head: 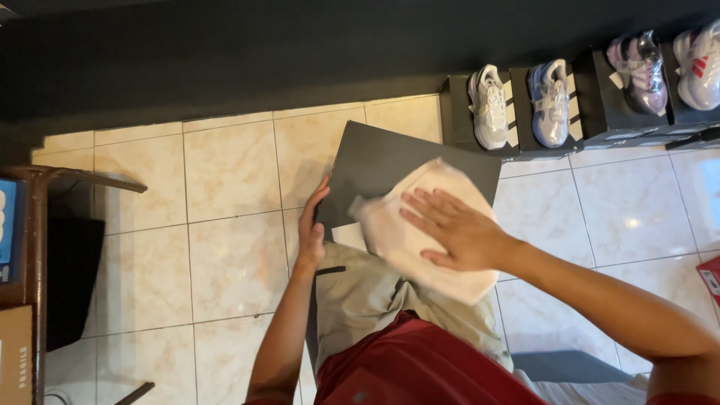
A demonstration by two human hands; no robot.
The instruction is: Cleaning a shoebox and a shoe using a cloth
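A dark grey shoebox lid rests on my lap. My left hand grips its left edge, fingers curled around the rim. My right hand lies flat, fingers spread, pressing a white cloth onto the lid's surface. The cloth covers the near right part of the lid and hangs over my knee. I wear khaki shorts and a dark red shirt.
Several sneakers stand on black boxes along the wall at the back right, a white one and a blue one nearest. A wooden table edge with boxes is at the left. The floor is beige tile.
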